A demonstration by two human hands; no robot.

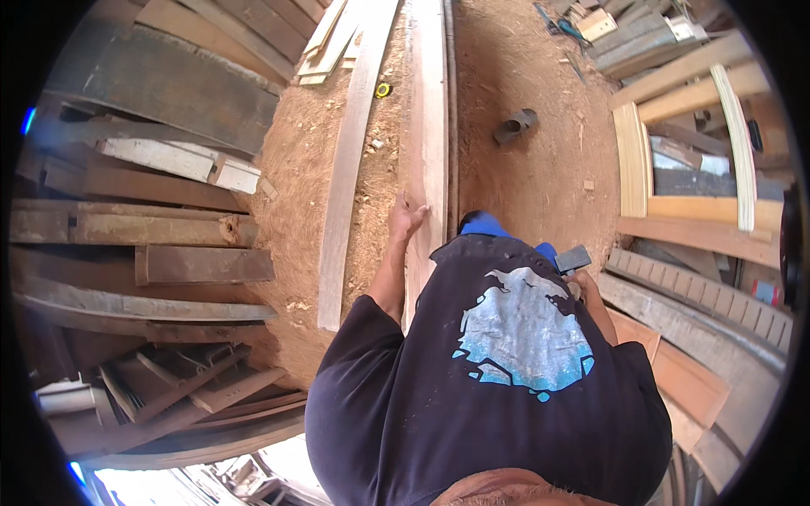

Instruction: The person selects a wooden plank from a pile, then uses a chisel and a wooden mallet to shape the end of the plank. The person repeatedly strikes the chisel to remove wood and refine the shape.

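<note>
A long pale wooden plank point(427, 110) runs away from my body, standing on edge or lying beside a darker strip. My left hand point(407, 218) is at its left edge, with the fingers bent around the wood. Low at my right side, my right hand point(579, 285) is closed on a tool with a grey rectangular head point(573, 259); its grip is mostly hidden by the hand. To the left of the first plank lies a second long plank point(350, 181). Between the two, a yellow tape measure point(384, 89) sits on the shavings.
Wood shavings cover the brown floor point(295, 219). Stacked boards point(160, 228) line the left side. On the right are a wooden frame point(634, 160), a slotted board point(700, 295) and more timber. A dark slipper point(515, 126) and a teal power tool point(567, 30) lie farther off.
</note>
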